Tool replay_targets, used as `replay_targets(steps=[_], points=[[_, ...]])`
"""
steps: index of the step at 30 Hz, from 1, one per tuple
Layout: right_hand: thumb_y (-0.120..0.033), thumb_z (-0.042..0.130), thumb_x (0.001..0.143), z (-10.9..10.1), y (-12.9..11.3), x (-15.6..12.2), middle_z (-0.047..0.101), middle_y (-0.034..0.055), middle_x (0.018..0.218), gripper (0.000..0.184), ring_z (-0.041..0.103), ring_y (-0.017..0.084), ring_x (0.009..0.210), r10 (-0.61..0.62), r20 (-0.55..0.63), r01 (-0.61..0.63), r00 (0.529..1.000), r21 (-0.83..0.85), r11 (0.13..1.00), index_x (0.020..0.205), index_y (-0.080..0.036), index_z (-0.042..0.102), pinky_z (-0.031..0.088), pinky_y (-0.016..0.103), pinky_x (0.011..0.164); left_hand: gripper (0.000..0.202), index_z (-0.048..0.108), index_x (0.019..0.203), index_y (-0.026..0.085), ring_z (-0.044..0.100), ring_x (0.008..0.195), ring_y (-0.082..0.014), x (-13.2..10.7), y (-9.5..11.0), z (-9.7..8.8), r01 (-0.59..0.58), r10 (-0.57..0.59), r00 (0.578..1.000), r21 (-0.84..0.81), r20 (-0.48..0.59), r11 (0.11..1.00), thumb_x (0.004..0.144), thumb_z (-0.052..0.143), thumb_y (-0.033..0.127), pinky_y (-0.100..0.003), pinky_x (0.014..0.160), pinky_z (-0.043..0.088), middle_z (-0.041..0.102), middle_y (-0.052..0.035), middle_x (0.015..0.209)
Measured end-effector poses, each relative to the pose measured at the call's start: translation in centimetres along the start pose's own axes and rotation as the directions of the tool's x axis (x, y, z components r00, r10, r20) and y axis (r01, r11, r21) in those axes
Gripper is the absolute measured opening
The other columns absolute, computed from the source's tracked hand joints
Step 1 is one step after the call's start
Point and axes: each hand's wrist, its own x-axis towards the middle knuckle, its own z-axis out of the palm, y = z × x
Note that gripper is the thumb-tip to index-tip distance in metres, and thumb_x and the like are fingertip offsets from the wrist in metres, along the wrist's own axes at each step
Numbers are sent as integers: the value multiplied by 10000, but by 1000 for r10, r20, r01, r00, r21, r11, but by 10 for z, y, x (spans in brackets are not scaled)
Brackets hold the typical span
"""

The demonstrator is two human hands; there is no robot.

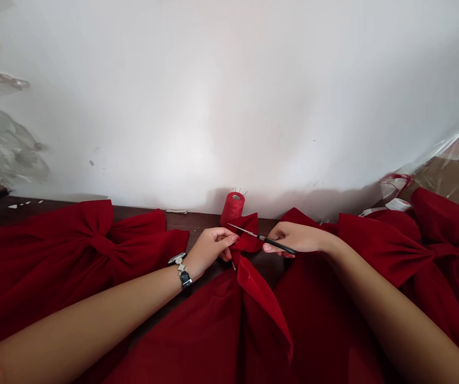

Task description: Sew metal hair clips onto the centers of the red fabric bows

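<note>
From here the dark wooden bench (25,214) is mostly buried in red cloth (201,330): one big bow (65,250) lies to the left, another bow (425,245) to the right. A red spool (232,209) stands upright at the back, and far left lie white scraps (23,205), too small to make out well.
</note>
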Motion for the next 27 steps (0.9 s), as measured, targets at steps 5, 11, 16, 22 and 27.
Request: replay_targets(steps=[5,11,16,22,27], points=[[-593,643,751,2,3,4,496,-19,527,485,442,92,502,-27,8,26,1000,29,999,601,-146,526,345,219,523,323,659,756,129,513,442,-97,0,0,-1,-3,3,1000,-2,3,1000,719,690,448,-197,482,380,589,19,472],[-589,643,748,4,7,7,483,-27,513,482,424,86,491,-51,1,50,999,43,998,597,-146,526,331,218,515,328,664,786,129,508,437,-101,1,-1,-2,-10,10,1000,-11,6,1000,716,692,448,-208,489,389,578,27,469],[-584,656,735,6,9,8,475,-30,513,478,426,86,486,-58,-10,59,998,61,996,595,-145,527,319,215,501,325,663,768,132,509,431,-104,1,-1,-1,-12,12,1000,-11,7,1000,714,702,450,-211,482,385,575,26,464],[-568,681,719,5,9,5,483,-30,530,468,432,84,496,-50,-37,53,998,79,995,597,-147,519,316,208,495,299,660,734,134,515,437,-95,0,1,-1,-13,13,1000,-8,7,1000,727,696,431,-199,487,390,587,25,470],[-574,681,718,4,11,6,483,-31,529,469,435,83,493,-50,-37,53,998,86,995,600,-145,530,317,207,490,302,659,736,136,514,437,-99,0,1,-1,-9,10,1000,-5,8,1000,723,702,435,-203,485,389,585,25,468]])
